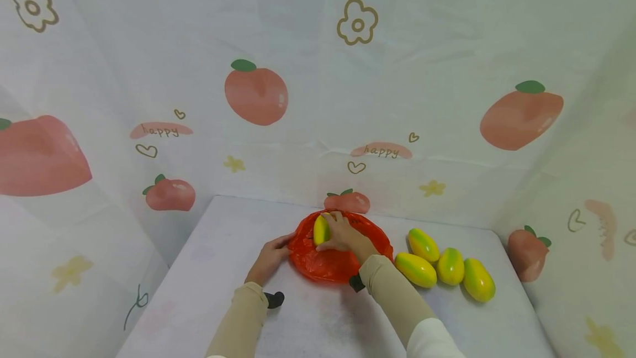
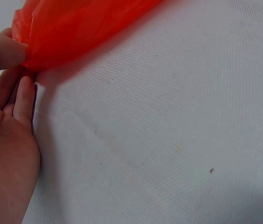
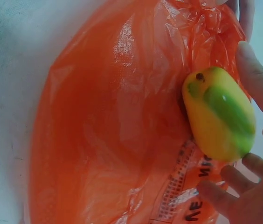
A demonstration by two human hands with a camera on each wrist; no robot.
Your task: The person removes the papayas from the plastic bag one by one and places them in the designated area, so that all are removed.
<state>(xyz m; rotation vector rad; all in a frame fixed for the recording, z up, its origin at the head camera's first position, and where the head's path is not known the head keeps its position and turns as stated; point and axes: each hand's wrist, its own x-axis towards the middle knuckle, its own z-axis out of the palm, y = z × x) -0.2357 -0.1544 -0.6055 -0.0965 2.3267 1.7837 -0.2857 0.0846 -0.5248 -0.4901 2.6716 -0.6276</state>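
Note:
A red plastic bag [image 1: 323,264] lies spread on the table, with printed black lettering showing in the right wrist view. My left hand [image 1: 270,258] pinches the bag's left edge; the thumb and fingers [image 2: 5,51] meet at the red film in the left wrist view. On the bag is a yellow-green mango [image 3: 220,114]. Around it my right hand [image 1: 345,233] is spread, thumb near one end and fingertips right at the other. A gap shows between the thumb and the mango in the right wrist view.
Several more yellow-green mangoes [image 1: 451,267] lie to the right of the bag on the white-covered table [image 1: 199,275]. A white curtain [image 1: 318,87] printed with fruit and flowers surrounds the table at the back and sides. Dark wrist-camera pieces [image 1: 275,299] stick out beside the sleeves.

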